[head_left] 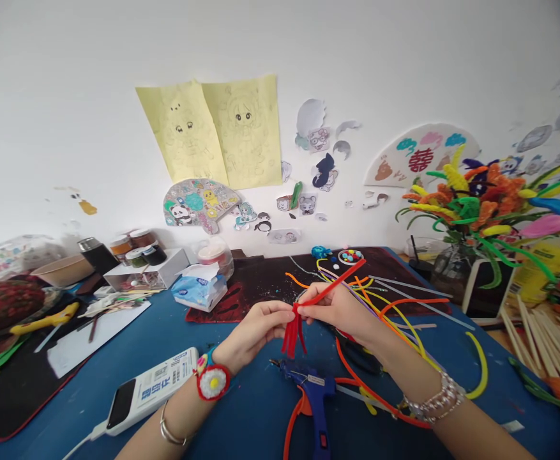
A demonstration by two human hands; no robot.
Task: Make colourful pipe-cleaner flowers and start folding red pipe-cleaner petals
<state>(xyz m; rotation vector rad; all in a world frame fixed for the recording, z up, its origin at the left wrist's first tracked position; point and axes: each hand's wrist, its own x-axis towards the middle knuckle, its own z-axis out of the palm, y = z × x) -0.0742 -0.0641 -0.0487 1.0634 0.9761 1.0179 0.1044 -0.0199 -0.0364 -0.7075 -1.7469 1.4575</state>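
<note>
A bunch of red pipe cleaners (293, 337) hangs in folded strands below my hands, and one long red pipe cleaner (332, 287) rises from it toward the upper right. My left hand (255, 331) pinches the top of the bunch. My right hand (334, 313) meets it from the other side, its fingertips gripping the same red strands. A red-and-white felt flower (213, 382) sits on my left wrist, and a beaded bracelet (435, 399) circles my right wrist.
Below my hands lies a blue hot glue gun (314, 399). Loose pipe cleaners (404, 319) in several colours spread to the right on the blue table (255, 421). A white power bank (148, 391), a tissue box (199, 289) and a vase of pipe-cleaner flowers (466, 204) stand around.
</note>
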